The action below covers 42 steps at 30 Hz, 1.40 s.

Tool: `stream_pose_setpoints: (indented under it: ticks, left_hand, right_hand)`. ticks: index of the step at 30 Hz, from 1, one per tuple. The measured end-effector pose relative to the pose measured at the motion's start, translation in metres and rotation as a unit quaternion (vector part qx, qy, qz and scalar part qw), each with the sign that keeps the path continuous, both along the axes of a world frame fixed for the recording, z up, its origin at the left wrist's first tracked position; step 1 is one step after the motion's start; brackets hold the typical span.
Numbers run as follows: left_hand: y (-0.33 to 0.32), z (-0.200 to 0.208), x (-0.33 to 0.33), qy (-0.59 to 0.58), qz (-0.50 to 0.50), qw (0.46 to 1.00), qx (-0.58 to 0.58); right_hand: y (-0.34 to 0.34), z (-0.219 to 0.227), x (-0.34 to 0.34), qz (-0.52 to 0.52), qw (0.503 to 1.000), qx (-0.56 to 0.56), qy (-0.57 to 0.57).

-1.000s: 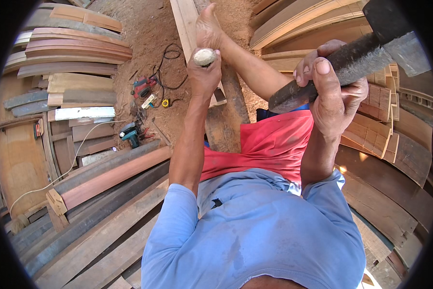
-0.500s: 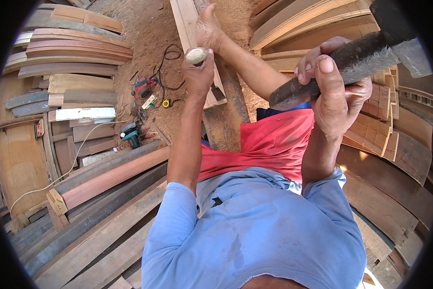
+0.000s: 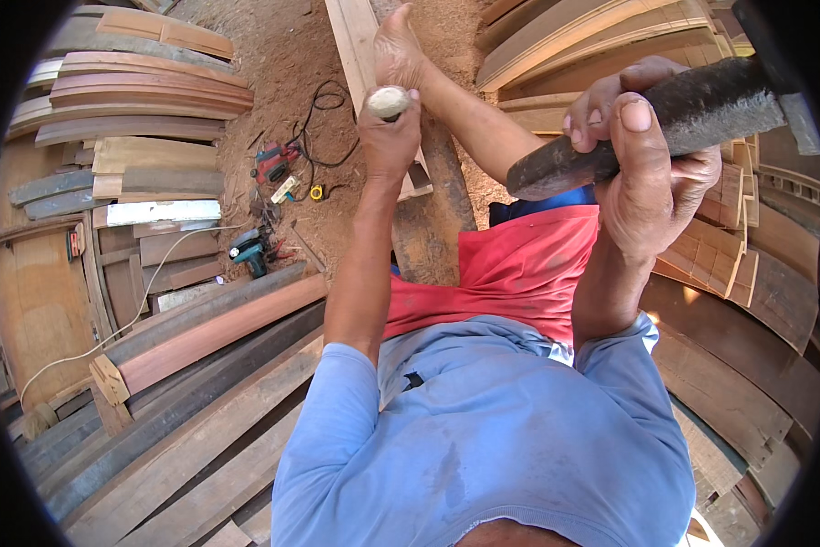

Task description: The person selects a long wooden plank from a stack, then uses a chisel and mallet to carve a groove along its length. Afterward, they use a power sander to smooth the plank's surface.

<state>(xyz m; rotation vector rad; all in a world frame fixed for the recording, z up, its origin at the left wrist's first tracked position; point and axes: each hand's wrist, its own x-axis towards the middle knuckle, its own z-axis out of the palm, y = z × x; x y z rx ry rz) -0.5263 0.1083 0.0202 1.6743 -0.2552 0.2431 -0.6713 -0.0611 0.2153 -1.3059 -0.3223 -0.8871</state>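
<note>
In my left hand is an upright tool that looks like a chisel. Only its round, pale handle end shows above the closed fist; the rest is hidden below. That fist is over a long wooden plank, with a dark notch near the plank's close end. At the upper right, my right hand grips the thick dark handle of a hammer, thumb along its side. The hammer is raised close to the camera, its dark head partly cut off by the picture's rim. My bare foot rests at the plank.
Left of the plank, on sawdust ground, lie a red power tool with a black cord, a yellow tape measure and a teal power tool. Stacked boards line the left; more timber fills the right.
My left fist has shifted a little to the right along with the tool. My right hand and the hammer have also moved slightly right, and the hammer stays raised.
</note>
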Motion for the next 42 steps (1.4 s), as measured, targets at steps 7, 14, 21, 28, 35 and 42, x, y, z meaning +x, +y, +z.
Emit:
stream_pose_setpoints:
  ticks: [7, 14, 21, 28, 35, 42]
  left_hand:
    - [-0.012, 0.013, -0.013, -0.07, 0.028, 0.997, 0.008]
    - [-0.005, 0.007, -0.006, -0.015, -0.009, 1.0, 0.016]
    - [-0.02, 0.016, -0.017, -0.044, -0.019, 0.998, 0.04]
    - [-0.002, 0.006, -0.005, -0.02, 0.018, 1.0, 0.008]
    - [-0.021, 0.015, -0.013, -0.033, 0.005, 0.999, 0.003]
    - [-0.01, 0.012, -0.007, -0.035, 0.015, 0.999, 0.006]
  right_hand:
    - [0.005, 0.004, 0.002, 0.026, 1.0, 0.008, -0.003]
    - [0.005, 0.005, 0.004, 0.034, 0.999, -0.012, -0.01]
    - [0.003, 0.006, 0.007, 0.028, 1.0, 0.0, -0.007]
    - [0.004, 0.009, 0.014, 0.015, 1.0, -0.004, -0.007]
    - [0.002, 0.029, 0.034, -0.031, 0.999, -0.029, -0.03]
    - [0.01, 0.049, 0.076, -0.037, 0.983, -0.124, 0.133]
